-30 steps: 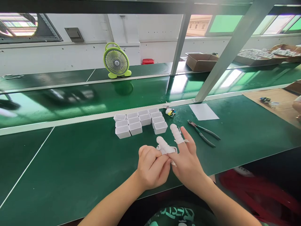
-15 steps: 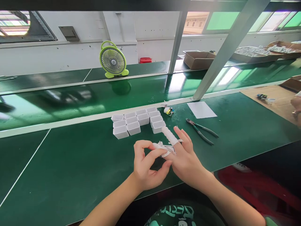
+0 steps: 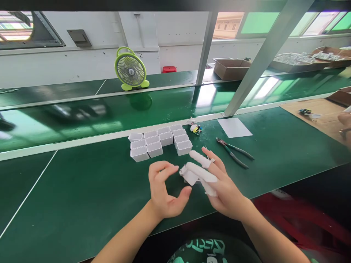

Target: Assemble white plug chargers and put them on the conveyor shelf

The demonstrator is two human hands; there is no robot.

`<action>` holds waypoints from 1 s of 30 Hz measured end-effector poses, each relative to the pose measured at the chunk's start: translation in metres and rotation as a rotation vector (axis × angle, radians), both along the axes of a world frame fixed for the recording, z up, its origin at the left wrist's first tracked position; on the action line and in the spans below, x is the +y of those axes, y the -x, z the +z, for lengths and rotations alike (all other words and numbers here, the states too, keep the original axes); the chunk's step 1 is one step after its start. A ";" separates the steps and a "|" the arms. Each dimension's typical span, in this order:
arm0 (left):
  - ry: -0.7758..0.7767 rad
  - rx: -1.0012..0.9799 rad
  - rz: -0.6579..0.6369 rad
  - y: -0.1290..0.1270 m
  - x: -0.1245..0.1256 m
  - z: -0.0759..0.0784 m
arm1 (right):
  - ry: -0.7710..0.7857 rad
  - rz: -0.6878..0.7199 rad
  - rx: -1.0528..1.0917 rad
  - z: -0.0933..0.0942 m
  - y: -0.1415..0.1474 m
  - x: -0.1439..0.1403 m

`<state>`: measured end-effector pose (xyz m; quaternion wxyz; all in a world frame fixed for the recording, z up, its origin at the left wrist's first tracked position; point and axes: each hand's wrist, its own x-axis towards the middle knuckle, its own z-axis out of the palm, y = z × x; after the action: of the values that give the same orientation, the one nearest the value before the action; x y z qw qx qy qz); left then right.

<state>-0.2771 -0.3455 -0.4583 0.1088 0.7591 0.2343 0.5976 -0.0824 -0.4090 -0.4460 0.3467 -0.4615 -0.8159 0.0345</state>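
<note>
My right hand (image 3: 223, 188) has white wrapping on its thumb and forefinger. It pinches a small white plastic part (image 3: 188, 175) just above the green bench (image 3: 82, 190). My left hand (image 3: 163, 190) hovers a little to the left of that part, fingers curled apart and holding nothing. Beyond both hands stands a cluster of several small open white plastic casings (image 3: 160, 142).
A small circuit board (image 3: 196, 129), pliers (image 3: 233, 151) and a white paper sheet (image 3: 234, 128) lie to the right of the casings. A slanted metal post (image 3: 263, 58) rises behind. A green fan (image 3: 131, 69) and cardboard box (image 3: 231, 68) sit farther back. Another person's hand (image 3: 345, 124) is at the right edge.
My left hand has let go of the right hand's wrapped thumb, opened, and drawn back to the left. The right hand has turned a little and still holds the white part.
</note>
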 end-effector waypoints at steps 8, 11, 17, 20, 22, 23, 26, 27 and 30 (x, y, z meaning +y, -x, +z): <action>0.761 0.604 -0.274 0.002 0.015 0.006 | 0.426 -0.075 0.251 -0.024 -0.032 -0.007; 0.721 0.670 -0.283 0.002 0.019 0.005 | 0.393 -0.102 0.218 -0.046 -0.024 -0.003; 0.698 0.470 -0.452 0.009 0.025 0.008 | 0.082 -0.143 0.191 -0.042 -0.012 -0.003; 0.781 0.246 -0.610 0.012 0.027 0.008 | -0.034 -0.132 0.189 -0.021 -0.010 -0.008; 0.818 0.124 -0.730 0.013 0.029 0.007 | -0.072 -0.110 0.203 -0.009 -0.008 -0.009; 0.835 0.078 -0.775 0.014 0.029 0.006 | -0.081 -0.099 0.209 -0.005 -0.007 -0.009; 0.888 -0.026 -0.853 0.013 0.029 0.005 | -0.097 -0.080 0.224 0.002 -0.005 -0.008; 0.910 -0.061 -0.868 0.013 0.028 0.004 | -0.100 -0.082 0.223 0.002 -0.005 -0.008; 0.984 -0.155 -0.894 0.012 0.026 0.002 | -0.080 -0.092 0.231 0.004 -0.005 -0.007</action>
<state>-0.2888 -0.3196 -0.4568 0.6961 0.5997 0.1338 0.3713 -0.0775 -0.4160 -0.4421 0.4580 -0.4771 -0.7491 0.0389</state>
